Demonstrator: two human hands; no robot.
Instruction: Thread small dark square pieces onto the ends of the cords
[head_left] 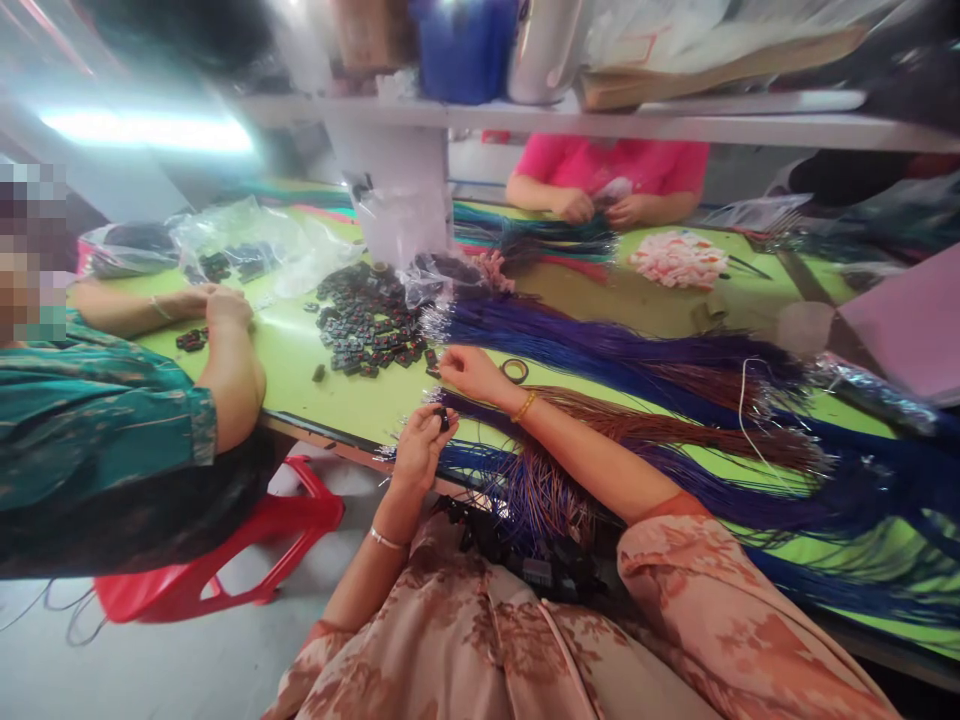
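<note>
A bright green tabletop (291,372) is overhung by a pale shelf (750,122) and lit by a tube light (146,132). Close to the table's near edge, a small, black, blocky piece (442,419), apparently of plastic, is held up in the left hand (420,450), pinched between the thumb and fingers. It can be judged light, stiff and rather smooth, unlikely to be crushed but easily dropped; it is best taken by its sides, with its ends left uncovered. The right hand (477,376) is held just beyond, its fingers drawn together at the metal-tipped ends of the wires; whether anything is gripped there cannot be told. Beside those fingertips another dark piece (431,362) is seen on the table, and a dark-and-yellow ring-shaped roll (514,371) is placed just beyond the right wrist. Long bundles of thin blue and purple wires (600,350) and thin brown wires (690,428) are spread to the right. To the left, a loose heap of small black pieces (364,335) is piled. Farther out, work is done by a co-worker in a teal top (97,410), seated on a red plastic stool (304,515), and by another in a pink top (615,165) across the table.
</note>
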